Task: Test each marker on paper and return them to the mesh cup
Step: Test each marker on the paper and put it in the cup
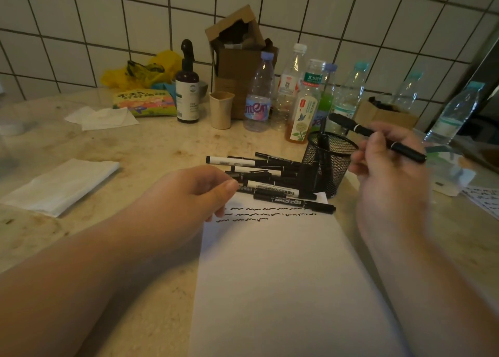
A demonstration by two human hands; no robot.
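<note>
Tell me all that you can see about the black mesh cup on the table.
The mesh cup is a round black holder that looks like wire mesh, with a solid rim and an open top. It stands upright on the table, beyond the paper's far right corner. A few dark markers stand inside. The loose marker pile lies against its left side. The right hand holds a black marker above it.

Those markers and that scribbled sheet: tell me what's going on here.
A person is testing markers. The right hand holds a black marker above the mesh cup, which already has at least one marker in it. The left hand rests at the paper's top corner, fingers loosely curled, beside a pile of markers. Three rows of black squiggles cross the sheet.
</note>
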